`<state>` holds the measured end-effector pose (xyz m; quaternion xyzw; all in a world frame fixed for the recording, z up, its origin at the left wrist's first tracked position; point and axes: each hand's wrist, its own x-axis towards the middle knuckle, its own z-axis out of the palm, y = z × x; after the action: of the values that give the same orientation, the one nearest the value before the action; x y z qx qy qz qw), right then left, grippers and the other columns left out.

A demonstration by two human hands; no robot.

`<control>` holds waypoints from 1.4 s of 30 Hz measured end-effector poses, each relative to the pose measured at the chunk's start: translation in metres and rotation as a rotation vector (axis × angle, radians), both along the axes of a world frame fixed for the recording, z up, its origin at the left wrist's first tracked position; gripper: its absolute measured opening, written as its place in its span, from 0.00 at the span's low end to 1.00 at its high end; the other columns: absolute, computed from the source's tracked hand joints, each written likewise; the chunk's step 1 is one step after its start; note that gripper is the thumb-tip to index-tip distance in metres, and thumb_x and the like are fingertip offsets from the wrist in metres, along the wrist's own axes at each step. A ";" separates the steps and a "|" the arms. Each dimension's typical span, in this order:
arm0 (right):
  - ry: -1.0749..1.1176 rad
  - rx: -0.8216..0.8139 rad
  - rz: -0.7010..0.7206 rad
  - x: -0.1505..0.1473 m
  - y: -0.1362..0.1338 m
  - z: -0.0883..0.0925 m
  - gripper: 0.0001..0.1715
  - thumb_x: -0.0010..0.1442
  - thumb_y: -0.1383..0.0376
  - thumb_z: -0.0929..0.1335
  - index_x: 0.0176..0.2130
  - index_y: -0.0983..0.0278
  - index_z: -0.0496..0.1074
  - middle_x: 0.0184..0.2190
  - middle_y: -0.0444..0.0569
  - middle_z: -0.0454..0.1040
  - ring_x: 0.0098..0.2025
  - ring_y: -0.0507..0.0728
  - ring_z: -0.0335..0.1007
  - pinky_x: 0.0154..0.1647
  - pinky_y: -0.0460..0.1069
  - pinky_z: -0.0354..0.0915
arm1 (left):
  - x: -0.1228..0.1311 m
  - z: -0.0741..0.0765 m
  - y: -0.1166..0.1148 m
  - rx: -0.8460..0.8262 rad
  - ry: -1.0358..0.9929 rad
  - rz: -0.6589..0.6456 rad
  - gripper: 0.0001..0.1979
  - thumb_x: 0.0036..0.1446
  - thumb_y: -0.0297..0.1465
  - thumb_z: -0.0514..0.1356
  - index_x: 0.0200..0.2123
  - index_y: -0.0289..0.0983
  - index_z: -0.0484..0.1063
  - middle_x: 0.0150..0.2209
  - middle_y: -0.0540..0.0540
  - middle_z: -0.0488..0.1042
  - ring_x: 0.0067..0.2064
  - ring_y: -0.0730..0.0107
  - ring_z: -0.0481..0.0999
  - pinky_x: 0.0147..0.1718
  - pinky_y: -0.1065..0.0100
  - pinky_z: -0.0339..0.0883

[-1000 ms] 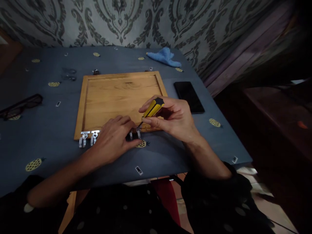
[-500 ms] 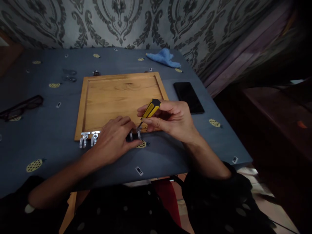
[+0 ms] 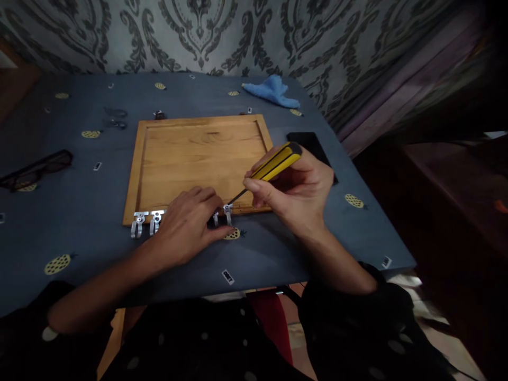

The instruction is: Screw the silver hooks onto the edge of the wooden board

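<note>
A square wooden board (image 3: 198,153) lies on the blue tablecloth. Metal hooks are fixed along its near edge: two at the left (image 3: 145,222) and one (image 3: 227,212) near the middle. My left hand (image 3: 186,227) lies flat over the board's near edge, fingers pressed beside the middle hook. My right hand (image 3: 296,190) is closed round a yellow and black screwdriver (image 3: 273,165). The screwdriver leans up to the right and its thin tip rests on the top of the middle hook.
A black phone (image 3: 307,145) lies right of the board, partly behind my right hand. A blue cloth (image 3: 273,91) is at the far right corner. Dark glasses (image 3: 35,169) lie at the left. The table's right edge (image 3: 381,222) drops off to the floor.
My right hand has shifted right and up, tilting the screwdriver handle lower toward the right. Its tip stays on the middle hook. The left hand has hardly moved.
</note>
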<state>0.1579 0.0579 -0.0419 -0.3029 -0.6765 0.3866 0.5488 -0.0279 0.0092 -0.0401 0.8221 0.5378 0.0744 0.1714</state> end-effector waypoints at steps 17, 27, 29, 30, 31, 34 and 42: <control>-0.098 -0.007 0.046 -0.002 0.005 -0.009 0.22 0.55 0.55 0.80 0.27 0.61 0.68 0.24 0.38 0.66 0.26 0.48 0.66 0.26 0.45 0.65 | 0.001 -0.001 0.000 -0.015 -0.013 0.015 0.19 0.60 0.42 0.68 0.48 0.36 0.77 0.52 0.39 0.77 0.54 0.47 0.76 0.55 0.46 0.70; -0.139 -0.091 0.103 0.002 0.000 -0.003 0.15 0.57 0.56 0.79 0.32 0.61 0.74 0.29 0.41 0.73 0.28 0.50 0.69 0.24 0.45 0.68 | -0.001 -0.004 -0.001 0.020 -0.035 0.004 0.17 0.60 0.42 0.68 0.46 0.36 0.78 0.50 0.40 0.78 0.52 0.48 0.76 0.54 0.46 0.71; -0.134 -0.103 0.110 0.002 -0.001 -0.003 0.15 0.56 0.56 0.79 0.32 0.61 0.75 0.30 0.42 0.73 0.28 0.49 0.69 0.23 0.45 0.68 | 0.000 -0.003 -0.001 0.013 -0.026 0.007 0.17 0.60 0.42 0.68 0.46 0.36 0.78 0.51 0.40 0.77 0.52 0.48 0.76 0.53 0.46 0.71; -0.126 -0.106 0.114 0.002 -0.001 -0.003 0.15 0.56 0.57 0.80 0.33 0.61 0.75 0.31 0.42 0.74 0.28 0.49 0.69 0.24 0.45 0.68 | 0.000 -0.003 0.000 0.010 -0.019 0.009 0.17 0.60 0.42 0.68 0.46 0.36 0.78 0.51 0.39 0.77 0.52 0.48 0.76 0.53 0.46 0.71; -0.116 -0.110 0.119 0.002 -0.001 -0.002 0.14 0.56 0.57 0.80 0.33 0.61 0.76 0.32 0.42 0.74 0.28 0.49 0.69 0.24 0.45 0.68 | 0.001 -0.002 0.000 0.010 -0.014 0.010 0.18 0.60 0.42 0.68 0.46 0.36 0.78 0.51 0.39 0.77 0.52 0.47 0.76 0.53 0.46 0.71; -0.095 -0.110 0.178 0.003 0.002 0.000 0.14 0.57 0.56 0.79 0.38 0.61 0.79 0.33 0.42 0.75 0.27 0.48 0.70 0.26 0.45 0.70 | 0.001 -0.001 0.000 0.009 -0.007 0.011 0.17 0.61 0.42 0.68 0.46 0.36 0.77 0.51 0.40 0.77 0.52 0.48 0.76 0.53 0.48 0.71; -0.114 -0.129 0.355 0.008 0.006 0.005 0.15 0.64 0.55 0.75 0.44 0.62 0.80 0.31 0.43 0.78 0.27 0.49 0.76 0.31 0.46 0.74 | 0.000 -0.003 0.001 0.043 -0.031 -0.009 0.14 0.61 0.41 0.67 0.41 0.37 0.76 0.48 0.41 0.78 0.51 0.51 0.76 0.53 0.50 0.71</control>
<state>0.1657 0.0643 -0.0370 -0.2348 -0.7230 0.5023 0.4122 -0.0281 0.0102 -0.0427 0.8267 0.5296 0.0979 0.1626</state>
